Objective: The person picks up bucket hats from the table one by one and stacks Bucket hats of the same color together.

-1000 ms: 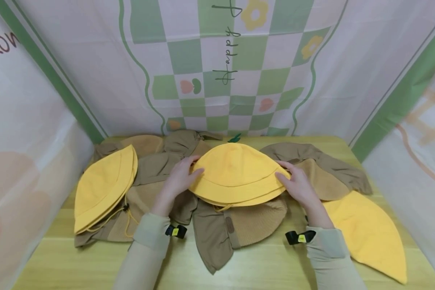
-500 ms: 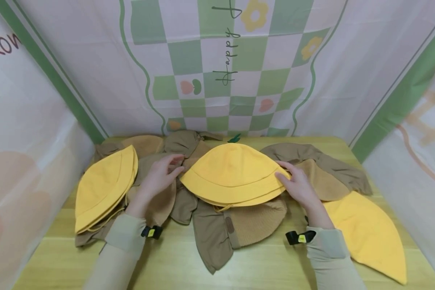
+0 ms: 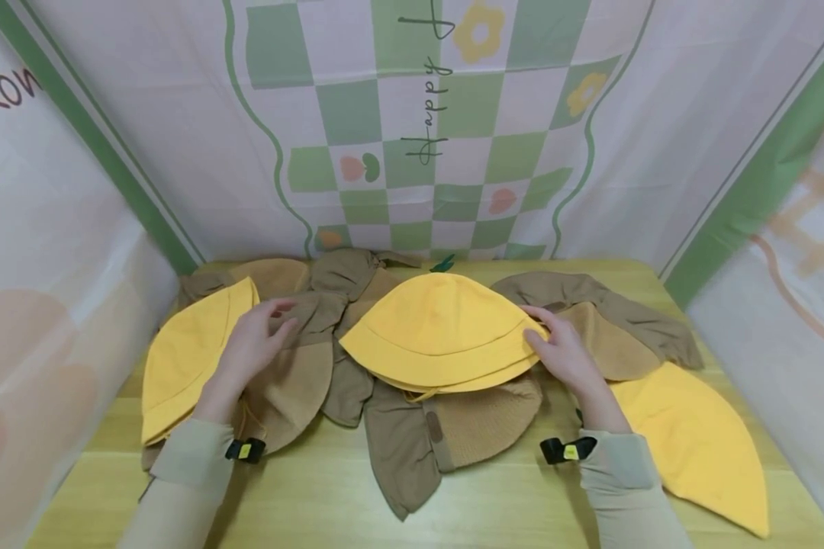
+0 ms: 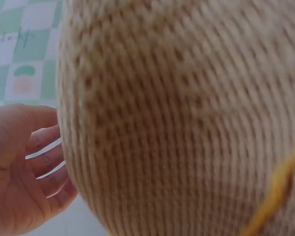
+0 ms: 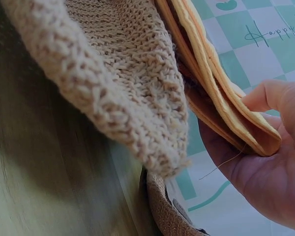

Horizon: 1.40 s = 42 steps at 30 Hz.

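- Clearly, the landmark is the yellow cloth bucket hat lying flat mid-table (image 3: 446, 328); its long axis runs crosswise before the person, domed crown away, stitched brim toward them.
- The right hand (image 3: 561, 347) is at its right end and grasps it there; from the right wrist I see layered yellow edges caught between thumb and fingers.
- The left hand (image 3: 252, 339) is off the landmark's left end, apart from it, fingers loosely bent, with nothing in them that I can see. Whether the fingertips brush any cloth below, I can't tell.
- So the right hand is nearer, in fact on it; from the left hand, the landmark lies to the right.
- Left of the landmark, beyond the left hand, sits a second yellow cloth bucket hat (image 3: 192, 351), its long axis slanting, far end toward the landmark; the left forearm partly covers it.
- Between those two yellow hats is a brown cloth cap with a tan crown (image 3: 295, 389), below the left hand.
- Partly under the landmark's near edge lies a brown-flapped cap with a tan knitted crown (image 3: 484, 427), flap pointing toward the person.
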Motion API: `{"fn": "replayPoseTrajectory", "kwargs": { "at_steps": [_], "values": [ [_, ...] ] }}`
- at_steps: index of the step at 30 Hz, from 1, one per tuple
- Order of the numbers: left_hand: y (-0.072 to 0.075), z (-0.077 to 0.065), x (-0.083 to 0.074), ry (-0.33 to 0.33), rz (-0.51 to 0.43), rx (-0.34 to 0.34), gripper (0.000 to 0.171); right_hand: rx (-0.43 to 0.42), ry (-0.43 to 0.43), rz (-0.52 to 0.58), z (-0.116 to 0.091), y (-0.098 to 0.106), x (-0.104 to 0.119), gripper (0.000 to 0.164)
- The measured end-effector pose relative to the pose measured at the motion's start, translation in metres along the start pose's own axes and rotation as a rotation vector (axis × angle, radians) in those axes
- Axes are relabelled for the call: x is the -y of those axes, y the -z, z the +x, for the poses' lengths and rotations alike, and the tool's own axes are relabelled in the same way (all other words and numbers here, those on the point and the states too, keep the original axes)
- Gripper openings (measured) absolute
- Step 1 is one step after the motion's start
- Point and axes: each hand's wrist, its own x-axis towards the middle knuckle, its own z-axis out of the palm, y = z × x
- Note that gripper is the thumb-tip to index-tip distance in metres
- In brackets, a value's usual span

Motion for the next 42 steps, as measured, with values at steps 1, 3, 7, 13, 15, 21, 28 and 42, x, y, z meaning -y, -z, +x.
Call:
{"fn": "replayPoseTrajectory", "kwargs": {
  "at_steps": [1, 3, 7, 13, 15, 21, 28, 42],
  "values": [
    [0.002, -0.002, 0.003, 0.013, 0.007, -0.006, 0.039, 0.002, -0.004, 0.008, 0.0, 0.0, -0.001, 0.047],
    [0.007, -0.005, 0.01, 0.034, 0.026, -0.021, 0.038, 0.006, -0.008, 0.015, 0.001, 0.0, -0.002, 0.047],
    [0.018, -0.011, 0.021, 0.064, 0.069, -0.065, 0.039, -0.002, 0.004, 0.012, 0.001, 0.0, -0.003, 0.047],
    [0.034, -0.021, 0.041, 0.162, 0.164, -0.118, 0.043, -0.007, 0.013, 0.01, 0.0, 0.0, -0.001, 0.046],
    [0.039, -0.022, 0.049, 0.217, 0.193, -0.109, 0.047, -0.009, 0.016, 0.009, -0.001, 0.0, -0.001, 0.046],
    [0.048, -0.025, 0.068, 0.367, 0.207, -0.064, 0.06, -0.012, 0.027, 0.006, -0.002, 0.001, 0.0, 0.047],
    [0.05, -0.033, 0.079, 0.478, 0.1, -0.037, 0.073, -0.003, 0.018, -0.004, -0.002, 0.002, 0.001, 0.047],
    [0.064, -0.046, 0.104, 0.673, 0.067, 0.059, 0.098, 0.005, 0.011, 0.009, -0.003, 0.003, 0.001, 0.047]
  ]
}}
